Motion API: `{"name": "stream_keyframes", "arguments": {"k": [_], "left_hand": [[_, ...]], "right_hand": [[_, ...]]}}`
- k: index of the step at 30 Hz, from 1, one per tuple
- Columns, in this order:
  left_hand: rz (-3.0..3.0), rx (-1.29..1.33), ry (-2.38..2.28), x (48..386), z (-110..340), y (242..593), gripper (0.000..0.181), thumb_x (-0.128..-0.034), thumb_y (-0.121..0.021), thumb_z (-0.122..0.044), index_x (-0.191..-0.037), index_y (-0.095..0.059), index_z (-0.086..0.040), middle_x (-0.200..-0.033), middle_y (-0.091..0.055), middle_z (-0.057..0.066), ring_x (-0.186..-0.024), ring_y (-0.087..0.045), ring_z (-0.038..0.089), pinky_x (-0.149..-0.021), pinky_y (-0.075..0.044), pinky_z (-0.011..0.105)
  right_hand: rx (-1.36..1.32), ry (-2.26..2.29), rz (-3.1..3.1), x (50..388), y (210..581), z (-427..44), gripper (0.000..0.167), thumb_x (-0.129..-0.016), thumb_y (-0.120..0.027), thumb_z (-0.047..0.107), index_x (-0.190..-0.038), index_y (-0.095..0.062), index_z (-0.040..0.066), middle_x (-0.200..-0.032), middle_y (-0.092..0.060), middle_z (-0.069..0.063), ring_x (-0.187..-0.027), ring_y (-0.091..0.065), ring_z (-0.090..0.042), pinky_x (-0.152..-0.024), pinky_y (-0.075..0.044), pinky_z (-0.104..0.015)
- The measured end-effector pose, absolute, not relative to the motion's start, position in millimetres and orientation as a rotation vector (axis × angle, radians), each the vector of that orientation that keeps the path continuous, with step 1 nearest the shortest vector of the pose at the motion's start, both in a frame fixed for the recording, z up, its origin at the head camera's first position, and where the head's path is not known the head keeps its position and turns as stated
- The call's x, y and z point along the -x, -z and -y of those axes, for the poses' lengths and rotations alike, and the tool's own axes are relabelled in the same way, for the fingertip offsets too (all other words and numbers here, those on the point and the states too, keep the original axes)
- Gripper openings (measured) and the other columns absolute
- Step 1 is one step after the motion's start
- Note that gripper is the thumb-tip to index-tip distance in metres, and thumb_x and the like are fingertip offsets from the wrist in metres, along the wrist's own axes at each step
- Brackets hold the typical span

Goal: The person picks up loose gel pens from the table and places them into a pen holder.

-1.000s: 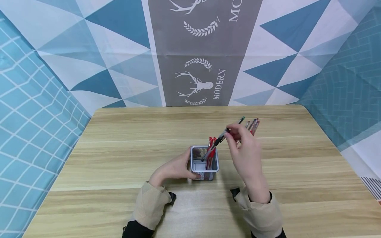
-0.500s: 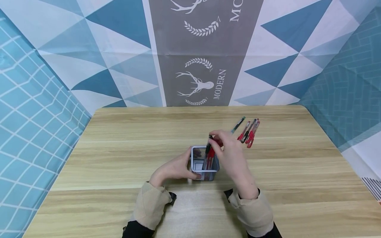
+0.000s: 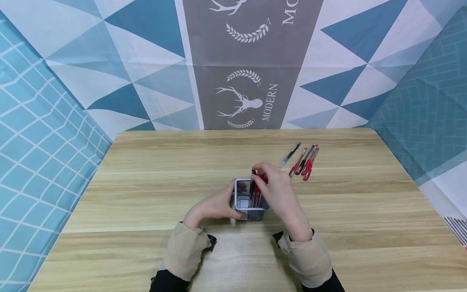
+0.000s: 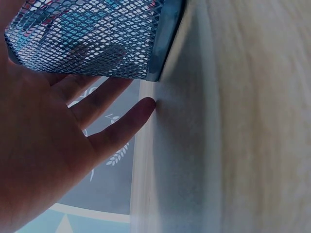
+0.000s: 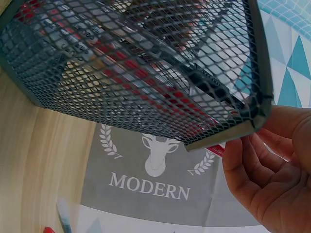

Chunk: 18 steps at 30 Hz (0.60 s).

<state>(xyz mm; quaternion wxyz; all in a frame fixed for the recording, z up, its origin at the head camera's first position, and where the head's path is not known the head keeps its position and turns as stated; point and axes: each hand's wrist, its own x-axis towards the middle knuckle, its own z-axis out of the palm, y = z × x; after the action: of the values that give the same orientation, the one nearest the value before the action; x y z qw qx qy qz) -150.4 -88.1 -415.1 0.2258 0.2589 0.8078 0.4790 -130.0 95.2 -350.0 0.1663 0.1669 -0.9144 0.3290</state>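
A mesh pen holder [image 3: 254,215] stands on the wooden table. My left hand [image 3: 215,205] grips its left side, thumb in front and fingers behind; in the left wrist view, the lower fingers of that hand [image 4: 53,141] spread below the mesh wall [image 4: 97,46]. With thumb and fingertips, my right hand [image 3: 280,192] pinches the top of a black pen [image 3: 251,190] whose lower part is inside the holder. Red pens [image 3: 257,198] lean in there beside it. Through the mesh, the right wrist view shows the black pen [image 5: 209,85] slanting next to the red ones [image 5: 180,99].
Right of the holder, towards the back, lie several loose pens: a dark one with a green end [image 3: 290,154], a black one [image 3: 302,164] and red ones [image 3: 308,166]. A patterned cloth backdrop [image 3: 240,52] rises behind the table [image 3: 146,182].
My right hand has carried the black pen left and down, turning it from slanted to nearly upright inside the holder. The left hand and the holder have stayed in place.
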Motion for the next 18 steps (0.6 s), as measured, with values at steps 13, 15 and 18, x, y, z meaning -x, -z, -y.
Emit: {"name": "stream_keyframes", "arguments": {"k": [13, 15, 18], "left_hand": [[-2.219, -0.729, -1.339, 150.9, 87.6, 416.3, 0.085, -0.0629, -0.079, -0.011, -0.132, -0.029, -0.017, -0.119, -0.052, 0.005, -0.107, -0.053, 0.020, -0.095, -0.039, 0.034], [-2.218, -0.729, -1.341, 150.9, 87.5, 416.2, 0.085, -0.0629, -0.079, -0.011, -0.132, -0.029, -0.017, -0.119, -0.052, 0.004, -0.107, -0.053, 0.020, -0.095, -0.039, 0.034], [-2.216, -0.729, -1.341, 151.0, 87.4, 416.1, 0.086, -0.0629, -0.079, -0.011, -0.132, -0.029, -0.017, -0.119, -0.052, 0.004, -0.107, -0.053, 0.019, -0.095, -0.039, 0.033]], "right_hand": [[-0.402, -0.880, 2.635, 131.0, 352.8, -91.6, 0.015, -0.084, -0.064, 0.014, -0.097, -0.063, 0.008, -0.081, -0.064, -0.003, -0.069, -0.059, -0.013, -0.056, -0.049, -0.024], [-0.407, -0.849, 2.636, 131.1, 353.3, -91.3, 0.016, -0.084, -0.064, 0.014, -0.098, -0.063, 0.007, -0.083, -0.065, -0.005, -0.070, -0.060, -0.014, -0.057, -0.050, -0.025], [-0.415, -0.806, 2.636, 131.5, 354.4, -91.3, 0.017, -0.084, -0.064, 0.014, -0.100, -0.063, 0.006, -0.087, -0.066, -0.006, -0.072, -0.062, -0.016, -0.058, -0.051, -0.027]]}}
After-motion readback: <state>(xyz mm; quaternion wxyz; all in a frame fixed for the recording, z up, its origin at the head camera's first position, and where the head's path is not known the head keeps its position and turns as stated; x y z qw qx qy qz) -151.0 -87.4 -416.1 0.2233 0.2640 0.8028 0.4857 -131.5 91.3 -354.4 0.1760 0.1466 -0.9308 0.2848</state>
